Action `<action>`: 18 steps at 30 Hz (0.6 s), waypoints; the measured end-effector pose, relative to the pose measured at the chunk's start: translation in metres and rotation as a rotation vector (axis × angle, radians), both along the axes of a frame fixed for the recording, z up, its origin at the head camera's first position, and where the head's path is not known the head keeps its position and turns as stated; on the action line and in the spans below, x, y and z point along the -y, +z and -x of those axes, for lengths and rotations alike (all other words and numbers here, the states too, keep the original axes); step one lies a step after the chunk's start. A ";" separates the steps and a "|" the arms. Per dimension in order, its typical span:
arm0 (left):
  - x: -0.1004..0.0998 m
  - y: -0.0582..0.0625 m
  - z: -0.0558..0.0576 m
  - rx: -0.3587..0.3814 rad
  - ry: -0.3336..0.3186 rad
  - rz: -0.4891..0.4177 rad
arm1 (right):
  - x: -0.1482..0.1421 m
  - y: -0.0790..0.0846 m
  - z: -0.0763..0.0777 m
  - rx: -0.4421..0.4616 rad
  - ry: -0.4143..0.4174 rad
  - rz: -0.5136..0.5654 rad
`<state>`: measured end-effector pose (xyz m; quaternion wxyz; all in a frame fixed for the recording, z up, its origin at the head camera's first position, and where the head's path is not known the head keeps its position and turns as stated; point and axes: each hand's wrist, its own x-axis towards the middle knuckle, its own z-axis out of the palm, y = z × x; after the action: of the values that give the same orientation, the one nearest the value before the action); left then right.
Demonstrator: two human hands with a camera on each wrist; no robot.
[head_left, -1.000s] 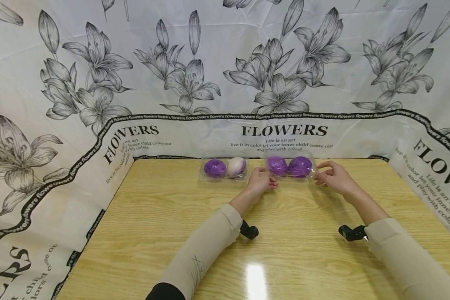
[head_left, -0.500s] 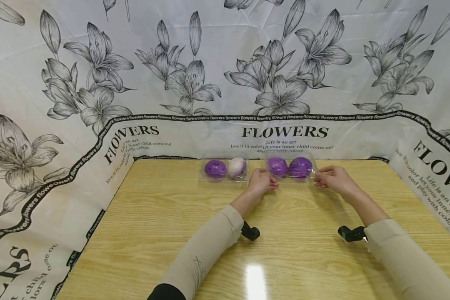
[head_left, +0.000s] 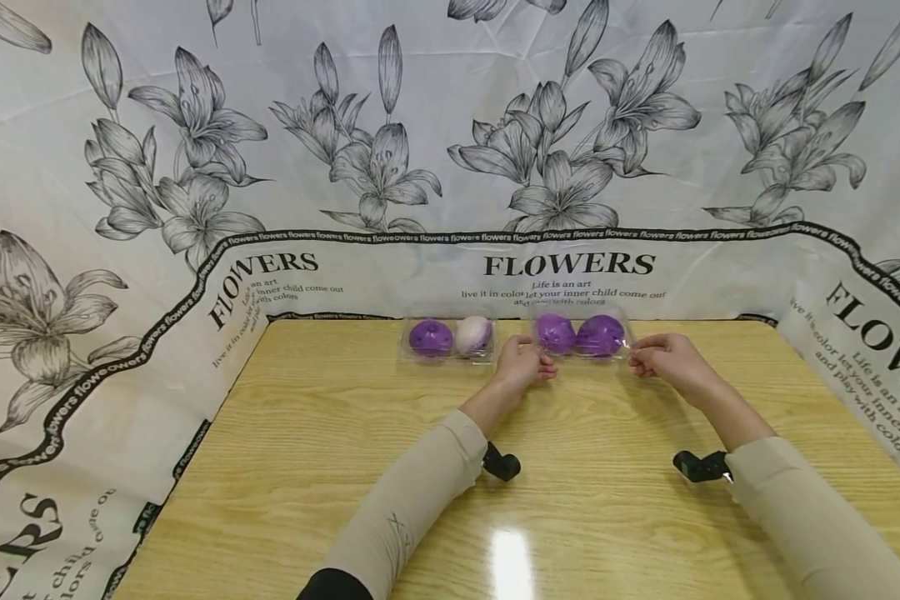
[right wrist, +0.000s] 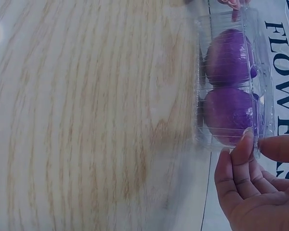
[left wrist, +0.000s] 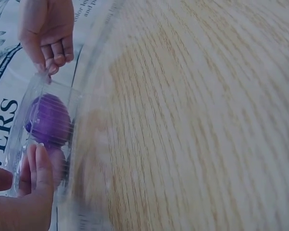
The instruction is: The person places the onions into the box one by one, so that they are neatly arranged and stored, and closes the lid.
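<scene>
A clear plastic clamshell box [head_left: 585,353] holding two round, glossy purple pieces stands at the back of the table. In the head view my left hand [head_left: 522,363] is at the box's left end. The left wrist view has that hand's fingers [left wrist: 43,168] along the front wall, with the thumb set apart at the edge. At the opposite end my right hand [head_left: 667,360] pinches the box's corner between thumb and fingertips, also seen in the right wrist view, where ribbed plastic covers both purple pieces [right wrist: 229,115].
To the left stands a second clear box [head_left: 450,357], holding one purple piece [head_left: 431,337] and one part white, part purple [head_left: 472,335]. A flower-printed cloth [head_left: 390,275] rises behind the wood-grain table [head_left: 585,533]. Black wrist-camera mounts [head_left: 501,463] project from the sleeves.
Both hands stay at the ends of the right-hand box. The right hand has lowered very slightly; both boxes keep their places.
</scene>
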<state>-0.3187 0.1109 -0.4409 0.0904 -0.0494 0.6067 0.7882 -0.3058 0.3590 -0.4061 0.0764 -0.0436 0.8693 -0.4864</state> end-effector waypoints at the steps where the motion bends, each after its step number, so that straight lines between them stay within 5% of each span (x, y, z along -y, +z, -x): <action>1: 0.000 0.000 0.000 -0.002 0.001 -0.005 | 0.000 0.000 0.000 0.000 -0.001 -0.001; 18: 0.003 0.001 -0.001 -0.027 -0.018 -0.008 | -0.003 -0.001 0.004 0.013 -0.003 0.001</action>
<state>-0.3179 0.1084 -0.4398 0.0894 -0.0329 0.6053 0.7903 -0.3096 0.3623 -0.4066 0.0812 -0.0394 0.8686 -0.4871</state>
